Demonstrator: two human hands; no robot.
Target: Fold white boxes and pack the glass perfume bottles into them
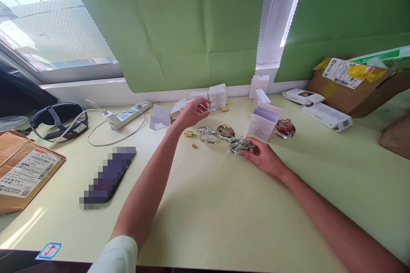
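Note:
My right hand [264, 158] rests on the table with thumb and fingers around the side of a rounded glass perfume bottle [238, 146], which has its spray neck bare. My left hand [194, 113] is stretched out to the back, fingers curved and apart, beside a small silvery tube-like piece [212, 109] and a gold cap [224, 109]. Between the hands stand a clear perfume bottle [209, 137] and a darker perfume bottle [226, 132]. A gold cylinder cap [188, 133] and a tiny gold ring [194, 146] lie below my left hand.
An open white carton [264, 123] and a red perfume bottle [285, 129] stand right of centre. White boxes [218, 96] line the back. Cardboard boxes [349, 85] sit at right, a parcel [27, 170] at left. A phone [109, 177], power strip [130, 116] and headset [60, 121] lie leftward.

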